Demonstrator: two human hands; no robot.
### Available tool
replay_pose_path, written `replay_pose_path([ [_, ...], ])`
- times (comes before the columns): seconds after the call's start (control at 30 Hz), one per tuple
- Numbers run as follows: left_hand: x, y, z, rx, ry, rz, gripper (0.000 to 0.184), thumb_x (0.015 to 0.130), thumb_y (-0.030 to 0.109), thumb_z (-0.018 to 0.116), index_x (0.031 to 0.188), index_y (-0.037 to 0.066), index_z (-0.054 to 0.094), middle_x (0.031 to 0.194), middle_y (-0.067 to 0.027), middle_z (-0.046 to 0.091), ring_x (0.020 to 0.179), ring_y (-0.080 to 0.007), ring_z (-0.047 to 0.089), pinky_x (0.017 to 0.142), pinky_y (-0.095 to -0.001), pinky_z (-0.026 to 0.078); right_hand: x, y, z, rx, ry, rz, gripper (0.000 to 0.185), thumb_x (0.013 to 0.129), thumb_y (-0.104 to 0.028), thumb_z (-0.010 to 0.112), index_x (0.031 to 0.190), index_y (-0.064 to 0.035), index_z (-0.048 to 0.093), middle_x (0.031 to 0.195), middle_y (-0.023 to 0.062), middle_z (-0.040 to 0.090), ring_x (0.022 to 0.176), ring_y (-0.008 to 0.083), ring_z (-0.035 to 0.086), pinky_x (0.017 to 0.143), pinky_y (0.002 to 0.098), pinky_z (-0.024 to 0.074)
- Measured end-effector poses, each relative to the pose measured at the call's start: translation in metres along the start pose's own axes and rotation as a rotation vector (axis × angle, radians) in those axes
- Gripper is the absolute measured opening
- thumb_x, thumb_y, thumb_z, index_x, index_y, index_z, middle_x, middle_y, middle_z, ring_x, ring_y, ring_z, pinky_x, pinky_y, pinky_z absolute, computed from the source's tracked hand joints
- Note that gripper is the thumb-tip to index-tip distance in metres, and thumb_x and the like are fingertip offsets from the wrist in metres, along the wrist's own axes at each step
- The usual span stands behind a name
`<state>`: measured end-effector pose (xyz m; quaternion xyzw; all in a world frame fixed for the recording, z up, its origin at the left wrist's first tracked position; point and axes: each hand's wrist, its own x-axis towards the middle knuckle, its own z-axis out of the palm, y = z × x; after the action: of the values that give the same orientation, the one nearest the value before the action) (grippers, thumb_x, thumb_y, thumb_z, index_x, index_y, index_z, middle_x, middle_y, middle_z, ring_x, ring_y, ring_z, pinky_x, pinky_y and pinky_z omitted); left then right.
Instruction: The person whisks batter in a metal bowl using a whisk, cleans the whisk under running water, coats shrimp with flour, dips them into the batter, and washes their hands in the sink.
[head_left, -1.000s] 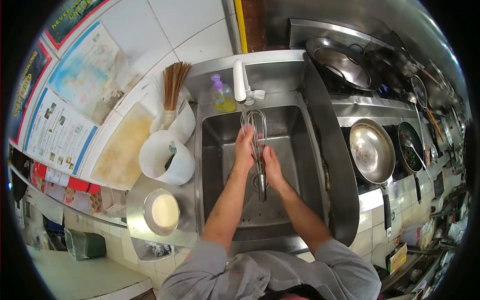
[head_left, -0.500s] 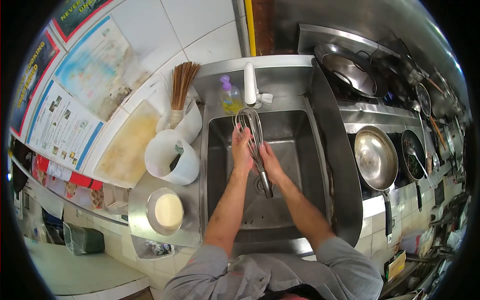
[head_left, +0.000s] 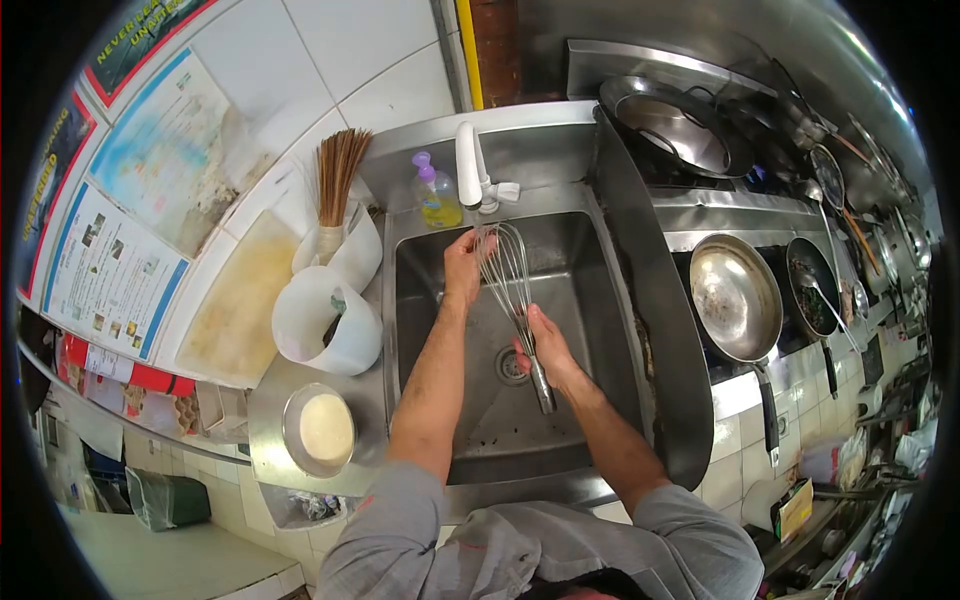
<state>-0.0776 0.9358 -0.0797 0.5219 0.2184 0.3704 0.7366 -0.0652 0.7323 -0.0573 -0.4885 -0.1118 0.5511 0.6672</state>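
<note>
A metal balloon whisk (head_left: 508,270) slants over the steel sink (head_left: 592,420), its wires up under the white faucet (head_left: 468,165) and its handle pointing down toward me. My right hand (head_left: 550,348) is closed around the upper handle, just below the wires. At the left edge of the wire loops, near the spout, my left hand (head_left: 461,268) has its fingers curled against the wires; some fingertips are hidden behind them. Below the whisk lies the round drain (head_left: 512,364), with dark bits on the sink floor.
A soap bottle (head_left: 437,198) stands behind the sink. Left are a white tub (head_left: 325,325), a stick brush (head_left: 340,175) in another container, and a metal bowl (head_left: 326,430) with pale contents. Right, past the steel partition, pans (head_left: 735,298) and a wok (head_left: 675,125) sit on the stove.
My left hand has moved up toward the whisk's wire tips. My right hand has turned and closed round the handle. The camera view has shifted, so the surroundings sit slightly further left.
</note>
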Motion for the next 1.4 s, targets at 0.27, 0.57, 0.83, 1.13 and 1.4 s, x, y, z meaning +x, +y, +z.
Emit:
replay_pose_path([
  [0.27,-0.009,-0.004,-0.003,-0.268,-0.127,-0.097,0.017,0.084,0.008,0.061,0.1,0.002,0.059,0.077,-0.0001,0.057,0.068,-0.0106,0.056,0.062,-0.0254,0.049,-0.009,-0.003,0.001,0.027,-0.012,0.036,0.05,0.093,-0.053,0.036,0.117,-0.0096,0.042,0.06,0.005,0.046,0.038,0.0132,0.039,0.035,0.0284,0.0335],
  [0.57,-0.011,-0.003,-0.004,0.105,0.005,0.093,0.017,0.085,0.019,0.063,0.089,0.002,0.061,0.071,0.0012,0.055,0.06,-0.007,0.052,0.058,-0.0232,0.047,-0.001,0.009,0.006,0.061,0.026,0.045,0.051,0.092,-0.054,0.037,0.119,-0.0099,0.042,0.06,0.0038,0.047,0.038,0.0135,0.041,0.034,0.0286,0.0341],
  [0.83,-0.013,-0.009,0.003,-0.209,0.174,0.043,0.024,0.086,0.013,0.063,0.106,-0.001,0.059,0.077,-0.0004,0.057,0.066,-0.0081,0.056,0.061,-0.0219,0.049,0.004,0.006,0.011,0.07,-0.016,0.056,0.048,0.094,-0.051,0.035,0.116,-0.0093,0.042,0.06,0.0047,0.047,0.039,0.014,0.041,0.034,0.0291,0.0337],
  [1.13,0.012,0.049,-0.039,0.137,-0.319,-0.079,0.025,0.087,0.01,0.051,0.107,-0.002,0.061,0.095,-0.0068,0.063,0.073,-0.0135,0.061,0.071,-0.025,0.049,0.007,0.005,-0.005,-0.076,0.018,-0.01,0.04,0.094,-0.049,0.037,0.103,-0.0109,0.046,0.06,0.0048,0.046,0.036,0.0127,0.04,0.033,0.0275,0.0339],
  [1.4,0.03,0.09,-0.021,0.844,-0.561,0.013,0.018,0.083,0.011,0.059,0.095,-0.002,0.063,0.074,-0.0031,0.061,0.066,-0.0093,0.057,0.063,-0.0238,0.046,0.006,0.003,-0.01,-0.296,0.03,-0.142,0.04,0.095,-0.047,0.039,0.098,-0.0085,0.049,0.06,0.0033,0.046,0.037,0.0103,0.04,0.033,0.026,0.0339],
])
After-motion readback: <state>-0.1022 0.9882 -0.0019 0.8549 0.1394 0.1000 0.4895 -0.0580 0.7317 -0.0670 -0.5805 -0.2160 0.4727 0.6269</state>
